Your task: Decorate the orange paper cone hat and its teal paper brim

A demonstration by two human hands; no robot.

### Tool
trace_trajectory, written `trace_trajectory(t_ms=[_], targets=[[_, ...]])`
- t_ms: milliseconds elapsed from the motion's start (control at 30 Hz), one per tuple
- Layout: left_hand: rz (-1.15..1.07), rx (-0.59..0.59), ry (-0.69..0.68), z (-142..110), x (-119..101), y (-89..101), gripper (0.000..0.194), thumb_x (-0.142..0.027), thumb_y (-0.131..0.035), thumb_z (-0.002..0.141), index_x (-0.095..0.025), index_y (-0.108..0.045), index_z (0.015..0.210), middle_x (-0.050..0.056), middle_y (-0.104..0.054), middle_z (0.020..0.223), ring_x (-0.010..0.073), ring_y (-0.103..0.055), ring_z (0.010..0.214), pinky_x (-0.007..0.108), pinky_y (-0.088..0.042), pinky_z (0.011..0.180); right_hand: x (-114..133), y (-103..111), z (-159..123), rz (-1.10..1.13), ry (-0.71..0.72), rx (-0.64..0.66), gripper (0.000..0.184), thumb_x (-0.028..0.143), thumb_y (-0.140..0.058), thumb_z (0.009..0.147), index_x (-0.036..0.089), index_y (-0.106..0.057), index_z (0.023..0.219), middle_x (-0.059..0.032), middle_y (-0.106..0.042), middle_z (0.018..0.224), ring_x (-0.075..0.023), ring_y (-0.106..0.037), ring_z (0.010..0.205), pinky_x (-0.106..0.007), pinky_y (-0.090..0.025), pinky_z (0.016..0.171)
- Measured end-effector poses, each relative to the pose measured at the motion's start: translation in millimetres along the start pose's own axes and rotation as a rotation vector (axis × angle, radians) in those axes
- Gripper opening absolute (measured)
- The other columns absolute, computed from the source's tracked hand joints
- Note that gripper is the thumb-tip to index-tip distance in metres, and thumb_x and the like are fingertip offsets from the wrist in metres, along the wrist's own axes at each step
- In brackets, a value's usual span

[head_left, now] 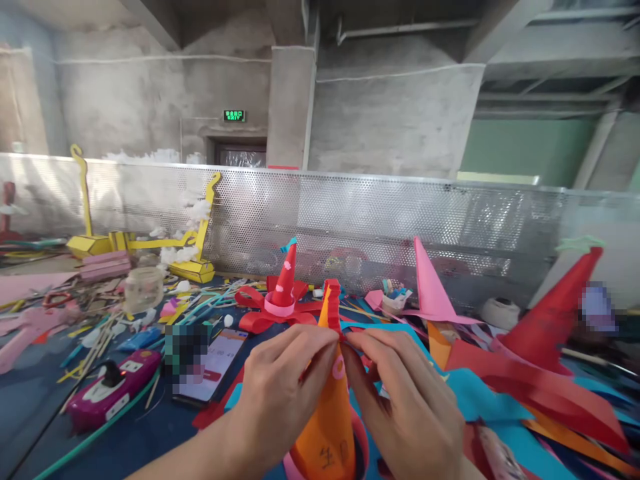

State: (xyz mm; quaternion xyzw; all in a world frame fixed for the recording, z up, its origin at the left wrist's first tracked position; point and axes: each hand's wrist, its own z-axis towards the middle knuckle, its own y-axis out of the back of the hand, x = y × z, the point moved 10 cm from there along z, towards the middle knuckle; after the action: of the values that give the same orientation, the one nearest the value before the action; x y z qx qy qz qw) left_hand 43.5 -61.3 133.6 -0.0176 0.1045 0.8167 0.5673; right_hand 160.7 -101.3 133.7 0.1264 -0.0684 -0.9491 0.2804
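An orange paper cone hat (pixel 327 427) stands upright in front of me, with dark handwritten marks low on its side and a pink ring-shaped piece (pixel 339 367) higher up. A red crimped paper strip (pixel 333 307) runs along its upper edge to the tip. My left hand (pixel 287 380) is closed, thumb and finger pinching the strip from the left. From the right, my right hand (pixel 407 393) pinches the same strip, its fingertips almost meeting the left ones. The fingers partly hide the strip there. A pink-and-red band circles the hat's base, partly cut off by the lower frame edge.
A red cone hat (pixel 285 280) with paper loops stands behind; a pink cone (pixel 433 287) and larger red cone (pixel 555 317) are on the right. Left lie a phone (pixel 213 367), a purple power strip (pixel 115 390) and paper scraps. A perforated metal panel (pixel 370 213) borders the table.
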Motion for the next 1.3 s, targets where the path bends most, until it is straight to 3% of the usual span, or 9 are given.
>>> trace_trajectory(t_ms=[233,333,500,867,1100,1300], targets=[[-0.012,0.016,-0.006,-5.5,1.9,-2.3,0.013,-0.008,-0.059,0.092,-0.018,-0.066,0.098,0.000,-0.073,0.085,0.0077,-0.069,0.072,0.013,-0.056,0.065,1.3,-1.4,2.0,0.011,-0.031,0.014,0.006,0.007,-0.063,0.091,0.007,-0.069,0.091,-0.0115,-0.069,0.085,-0.0163,-0.061,0.077,-0.028,-0.052,0.069],[0.003,-0.004,-0.040,-6.0,-0.9,-0.7,0.013,-0.008,-0.060,0.091,-0.016,-0.066,0.099,0.000,-0.073,0.086,0.0078,-0.069,0.074,0.013,-0.057,0.071,8.6,2.3,2.4,-0.040,0.035,-0.004,0.004,0.004,-0.067,0.087,0.005,-0.069,0.091,-0.0129,-0.069,0.083,-0.0176,-0.062,0.076,-0.030,-0.052,0.069],[0.015,0.014,-0.072,-4.9,-3.8,-1.2,0.015,-0.006,-0.057,0.092,-0.015,-0.066,0.100,0.001,-0.074,0.088,0.0086,-0.070,0.076,0.014,-0.058,0.073,14.8,0.9,0.3,-0.079,0.119,0.042,0.018,-0.002,-0.065,0.084,0.002,-0.068,0.101,-0.0172,-0.068,0.091,-0.0223,-0.062,0.083,-0.035,-0.053,0.073],[-0.006,0.007,-0.055,-4.3,-4.0,-0.1,0.016,-0.005,-0.056,0.092,-0.015,-0.066,0.098,0.002,-0.074,0.087,0.0091,-0.070,0.075,0.014,-0.059,0.073,14.3,-0.6,3.9,-0.012,0.088,0.058,0.020,-0.002,-0.064,0.085,0.007,-0.067,0.103,-0.0134,-0.070,0.087,-0.0208,-0.063,0.080,-0.033,-0.056,0.070],[-0.013,0.007,-0.048,-4.6,-2.9,-0.1,0.016,-0.005,-0.060,0.090,-0.015,-0.066,0.101,0.001,-0.075,0.090,0.0076,-0.071,0.078,0.012,-0.058,0.078,3.3,0.8,6.0,0.100,-0.047,0.026,0.010,0.002,-0.061,0.089,0.011,-0.064,0.093,-0.0077,-0.066,0.080,-0.0140,-0.061,0.072,-0.026,-0.054,0.066],[-0.032,0.030,-0.032,2.4,-5.1,0.7,0.015,-0.011,-0.054,0.094,-0.019,-0.066,0.099,0.000,-0.075,0.084,0.0102,-0.072,0.071,0.015,-0.060,0.064,3.1,-2.4,5.6,0.090,-0.053,0.065,0.011,0.002,-0.060,0.089,0.011,-0.064,0.095,-0.0081,-0.066,0.081,-0.0152,-0.061,0.073,-0.027,-0.054,0.065]])
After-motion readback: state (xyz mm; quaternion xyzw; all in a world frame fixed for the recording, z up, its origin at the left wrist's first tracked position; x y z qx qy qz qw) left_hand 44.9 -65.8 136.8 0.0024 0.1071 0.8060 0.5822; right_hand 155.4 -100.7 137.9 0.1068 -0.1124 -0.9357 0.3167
